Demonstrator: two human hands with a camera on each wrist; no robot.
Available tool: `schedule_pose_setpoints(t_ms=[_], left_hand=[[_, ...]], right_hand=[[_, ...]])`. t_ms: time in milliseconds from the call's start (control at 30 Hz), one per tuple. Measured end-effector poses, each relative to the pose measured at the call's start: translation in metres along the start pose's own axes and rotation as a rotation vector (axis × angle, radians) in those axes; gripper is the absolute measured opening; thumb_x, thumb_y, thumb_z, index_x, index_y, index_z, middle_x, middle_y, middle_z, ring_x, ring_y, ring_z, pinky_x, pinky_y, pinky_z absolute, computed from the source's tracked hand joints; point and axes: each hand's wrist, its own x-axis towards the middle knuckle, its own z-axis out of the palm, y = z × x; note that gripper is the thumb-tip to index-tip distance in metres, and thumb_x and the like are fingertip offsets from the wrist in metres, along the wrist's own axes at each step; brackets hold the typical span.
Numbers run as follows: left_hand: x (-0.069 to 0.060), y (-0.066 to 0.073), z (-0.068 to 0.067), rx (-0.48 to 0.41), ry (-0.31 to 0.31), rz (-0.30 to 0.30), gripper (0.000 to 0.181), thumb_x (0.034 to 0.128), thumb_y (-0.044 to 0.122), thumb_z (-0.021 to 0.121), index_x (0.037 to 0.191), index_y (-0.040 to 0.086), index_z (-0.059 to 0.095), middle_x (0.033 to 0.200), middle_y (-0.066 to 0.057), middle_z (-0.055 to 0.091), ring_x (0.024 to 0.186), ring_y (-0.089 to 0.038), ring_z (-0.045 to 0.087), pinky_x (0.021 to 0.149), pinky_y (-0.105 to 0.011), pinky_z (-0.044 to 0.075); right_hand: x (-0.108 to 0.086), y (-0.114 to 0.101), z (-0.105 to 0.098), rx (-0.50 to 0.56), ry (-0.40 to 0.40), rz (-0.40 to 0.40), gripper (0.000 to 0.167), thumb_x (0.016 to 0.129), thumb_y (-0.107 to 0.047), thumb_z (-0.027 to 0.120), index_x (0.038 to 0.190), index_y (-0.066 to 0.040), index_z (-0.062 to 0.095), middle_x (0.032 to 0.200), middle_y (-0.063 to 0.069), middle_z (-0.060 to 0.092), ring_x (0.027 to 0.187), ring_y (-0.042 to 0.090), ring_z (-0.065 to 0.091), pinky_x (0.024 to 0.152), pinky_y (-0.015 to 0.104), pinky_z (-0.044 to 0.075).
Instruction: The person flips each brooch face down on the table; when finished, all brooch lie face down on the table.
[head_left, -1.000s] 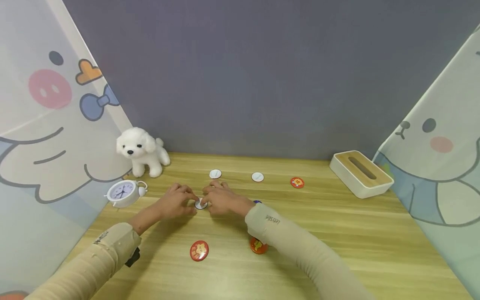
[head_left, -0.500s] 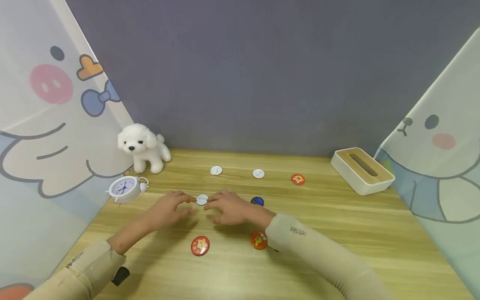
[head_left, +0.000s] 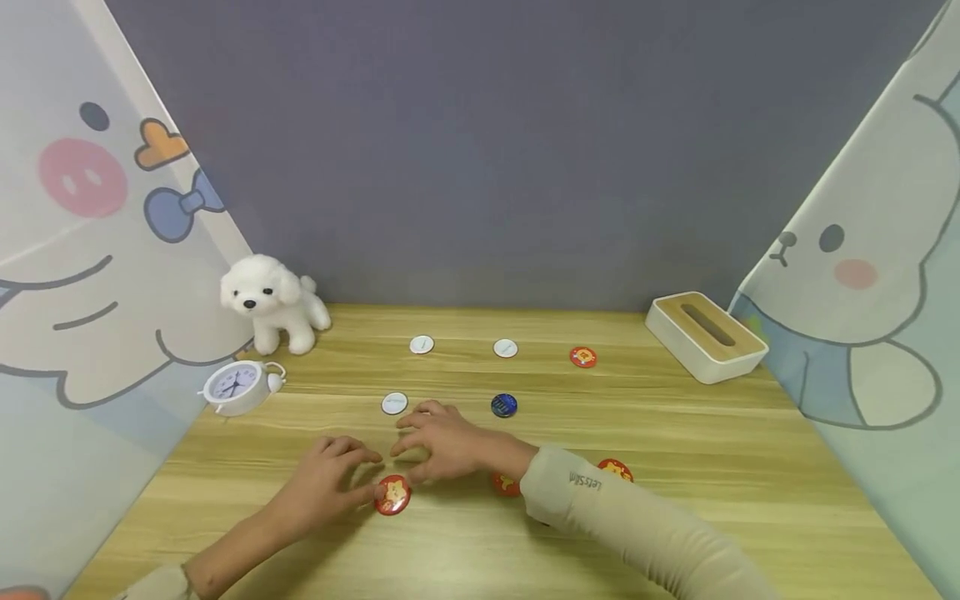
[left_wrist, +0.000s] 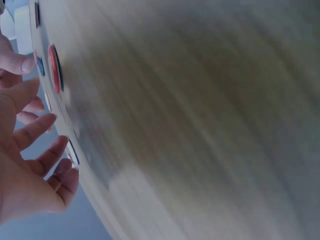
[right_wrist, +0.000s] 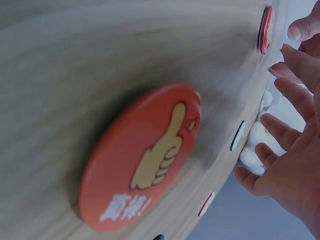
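The left hand [head_left: 322, 486] hovers with spread fingers, its thumb tip over the left rim of a red star badge [head_left: 393, 495]; contact cannot be told. To that badge's upper right is the right hand [head_left: 447, 442], fingers apart and holding nothing. A white disc [head_left: 394, 403] lies just beyond both hands. In the right wrist view an orange badge with a pointing hand [right_wrist: 142, 157] lies flat on the table; the right forearm partly covers it in the head view. Both wrist views show the left hand [left_wrist: 30, 165] and right hand [right_wrist: 295, 130] with loosely bent, empty fingers.
Further back lie two white discs [head_left: 422, 344] [head_left: 506, 348], a red badge [head_left: 583, 357] and a blue badge [head_left: 504, 406]. Another red badge [head_left: 616, 470] is beside the right sleeve. A plush dog [head_left: 273, 304] and clock [head_left: 236, 387] stand left, a tissue box [head_left: 705, 337] right.
Both hands have left the near white disc and come toward the person, the left one reaching the red star badge. The white disc stays on the table. The camera view has shifted slightly.
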Motion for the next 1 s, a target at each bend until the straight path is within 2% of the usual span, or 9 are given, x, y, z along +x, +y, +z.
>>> schedule_pose_setpoints(t_ms=[333, 633, 1000], left_hand=[[-0.001, 0.002, 0.000, 0.006, -0.027, -0.035, 0.034, 0.0734, 0.050, 0.085, 0.099, 0.029, 0.074, 0.106, 0.007, 0.066, 0.101, -0.018, 0.054, 0.087, -0.049, 0.046], [-0.004, 0.007, 0.006, 0.081, 0.013, -0.009, 0.039, 0.0685, 0.052, 0.086, 0.095, 0.026, 0.074, 0.104, 0.005, 0.065, 0.097, -0.019, 0.053, 0.086, -0.045, 0.046], [-0.007, 0.009, 0.011, 0.060, 0.037, -0.015, 0.035, 0.0653, 0.051, 0.088, 0.088, 0.029, 0.074, 0.103, 0.007, 0.064, 0.098, -0.019, 0.053, 0.086, -0.042, 0.044]], right_hand=[[-0.001, -0.002, 0.000, -0.022, -0.015, 0.006, 0.042, 0.088, -0.045, 0.073, 0.129, -0.036, 0.067, 0.155, -0.002, 0.046, 0.147, 0.027, 0.030, 0.113, 0.055, 0.031], [0.000, -0.006, 0.007, -0.086, -0.031, -0.023, 0.043, 0.085, -0.051, 0.074, 0.126, -0.039, 0.069, 0.155, -0.003, 0.046, 0.146, 0.025, 0.031, 0.113, 0.050, 0.032], [0.002, -0.012, 0.010, -0.097, -0.029, -0.044, 0.044, 0.083, -0.053, 0.076, 0.123, -0.038, 0.071, 0.154, -0.002, 0.047, 0.145, 0.026, 0.032, 0.114, 0.049, 0.032]])
